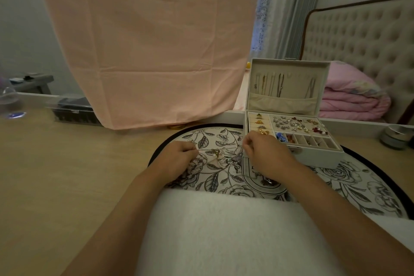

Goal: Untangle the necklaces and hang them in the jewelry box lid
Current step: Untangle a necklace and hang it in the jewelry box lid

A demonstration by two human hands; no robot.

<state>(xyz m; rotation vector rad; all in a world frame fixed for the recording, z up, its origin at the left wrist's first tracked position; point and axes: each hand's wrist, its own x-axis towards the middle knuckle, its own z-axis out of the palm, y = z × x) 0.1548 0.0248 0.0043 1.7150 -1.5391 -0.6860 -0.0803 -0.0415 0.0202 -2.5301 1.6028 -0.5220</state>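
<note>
A thin chain necklace (220, 150) with a small pendant stretches between my two hands over a round floral mat (215, 180). My left hand (177, 157) pinches its left end, and my right hand (262, 152) pinches its right end beside the box. The white jewelry box (313, 154) stands open on the mat's right part. Its upright lid (289, 87) holds several necklaces hanging into a fabric pocket. More tangled chain (266, 180) lies on the mat below my right wrist.
The box tray holds rings, earrings and beads in compartments. A pink cloth (145, 51) hangs behind the mat. A clear plastic case (74, 111) sits at the left, a small round tin (395, 138) at the right. A white fluffy cushion (224, 231) covers my lap.
</note>
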